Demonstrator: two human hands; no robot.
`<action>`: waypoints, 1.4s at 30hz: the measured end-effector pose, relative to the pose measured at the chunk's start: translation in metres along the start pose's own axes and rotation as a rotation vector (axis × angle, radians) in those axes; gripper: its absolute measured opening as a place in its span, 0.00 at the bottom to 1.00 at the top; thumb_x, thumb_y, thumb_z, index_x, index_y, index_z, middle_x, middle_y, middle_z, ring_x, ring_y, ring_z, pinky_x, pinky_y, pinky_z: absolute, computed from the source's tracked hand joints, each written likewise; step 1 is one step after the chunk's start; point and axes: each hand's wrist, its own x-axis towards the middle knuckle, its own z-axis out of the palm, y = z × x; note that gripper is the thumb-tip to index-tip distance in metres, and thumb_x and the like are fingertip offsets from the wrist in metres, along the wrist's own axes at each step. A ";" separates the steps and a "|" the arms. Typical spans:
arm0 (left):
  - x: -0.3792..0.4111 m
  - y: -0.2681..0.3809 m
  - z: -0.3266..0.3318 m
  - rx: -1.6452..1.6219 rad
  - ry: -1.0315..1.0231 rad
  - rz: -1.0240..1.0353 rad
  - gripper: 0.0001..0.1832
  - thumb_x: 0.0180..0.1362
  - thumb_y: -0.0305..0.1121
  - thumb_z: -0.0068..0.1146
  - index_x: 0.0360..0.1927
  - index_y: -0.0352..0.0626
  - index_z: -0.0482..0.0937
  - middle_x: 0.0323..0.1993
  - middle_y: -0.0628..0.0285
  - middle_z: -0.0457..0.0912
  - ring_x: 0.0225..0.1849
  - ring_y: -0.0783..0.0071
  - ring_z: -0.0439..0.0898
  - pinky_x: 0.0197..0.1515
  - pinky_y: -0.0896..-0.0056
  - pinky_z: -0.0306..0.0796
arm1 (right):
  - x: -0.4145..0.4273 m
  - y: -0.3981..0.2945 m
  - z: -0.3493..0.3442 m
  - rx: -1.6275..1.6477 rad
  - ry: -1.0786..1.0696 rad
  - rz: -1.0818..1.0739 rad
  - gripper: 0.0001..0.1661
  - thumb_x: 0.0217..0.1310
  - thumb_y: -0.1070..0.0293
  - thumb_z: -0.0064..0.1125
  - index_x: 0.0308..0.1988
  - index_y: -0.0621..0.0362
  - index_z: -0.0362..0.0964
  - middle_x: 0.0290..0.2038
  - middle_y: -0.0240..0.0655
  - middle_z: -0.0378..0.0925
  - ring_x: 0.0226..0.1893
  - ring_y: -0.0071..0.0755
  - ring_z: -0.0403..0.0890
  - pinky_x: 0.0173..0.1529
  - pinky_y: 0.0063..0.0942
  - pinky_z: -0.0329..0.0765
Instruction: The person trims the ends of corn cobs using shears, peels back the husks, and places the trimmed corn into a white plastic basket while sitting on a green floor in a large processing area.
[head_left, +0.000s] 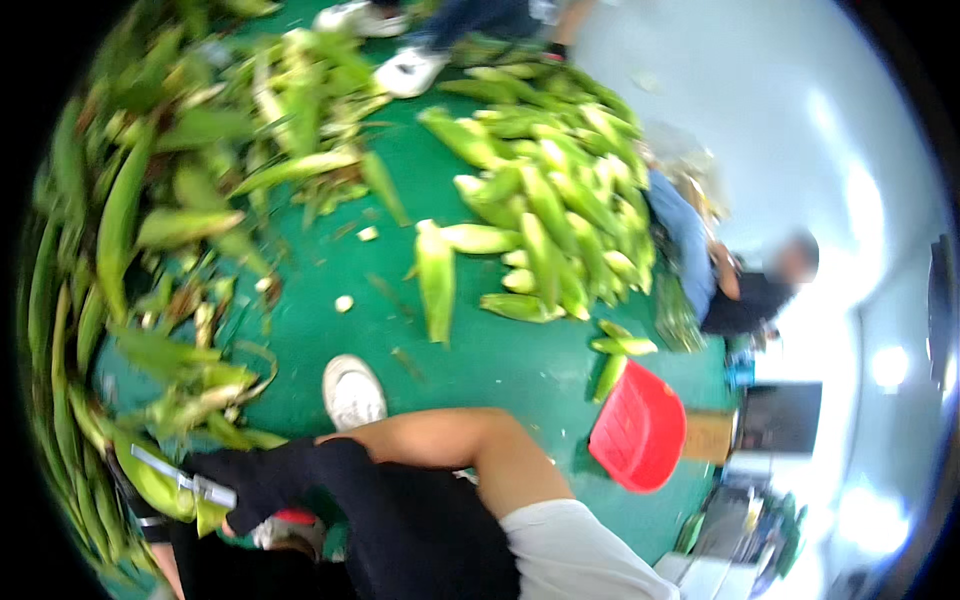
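My right hand (247, 480), in a black glove, grips a metal-bladed knife (184, 478) at the lower left. The blade lies across an ear of corn in green husk (146, 472). On the far side of that ear, my left hand (133, 495), also black-gloved, holds it and is mostly hidden behind it. A cut piece of green husk or corn end (211, 516) hangs just below the knife. Corn plants with long green leaves and ears (56, 390) are heaped close beside both hands.
Trimmed ears form a large pile (555, 187) on the green floor (315, 255). Husk scraps (300, 97) lie beyond my shoe (354, 394). A red plastic basket (637, 427) stands right, near a cardboard box (709, 436). One person (750, 296) sits behind the pile; another's shoe (411, 71) shows above.
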 end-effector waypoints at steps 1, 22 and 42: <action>0.010 0.000 0.000 0.012 -0.004 -0.023 0.29 0.58 0.54 0.43 0.54 0.42 0.65 0.48 0.59 0.72 0.48 0.63 0.70 0.54 0.62 0.62 | 0.001 0.009 0.002 -0.111 0.046 -0.084 0.41 0.37 0.58 0.64 0.51 0.61 0.56 0.40 0.48 0.69 0.42 0.49 0.71 0.45 0.40 0.68; 0.049 0.026 0.010 0.063 0.041 -0.068 0.25 0.58 0.52 0.42 0.51 0.44 0.67 0.47 0.61 0.72 0.48 0.64 0.70 0.54 0.63 0.62 | -0.004 0.059 -0.062 -0.065 0.136 0.044 0.33 0.38 0.67 0.64 0.48 0.58 0.62 0.44 0.41 0.68 0.46 0.38 0.67 0.50 0.34 0.65; 0.012 -0.003 0.038 0.953 -0.205 0.329 0.28 0.56 0.23 0.40 0.63 0.40 0.55 0.60 0.57 0.61 0.60 0.64 0.61 0.61 0.69 0.56 | 0.013 0.048 -0.019 -0.365 0.279 0.134 0.34 0.31 0.65 0.62 0.46 0.56 0.65 0.37 0.46 0.74 0.39 0.49 0.75 0.41 0.38 0.72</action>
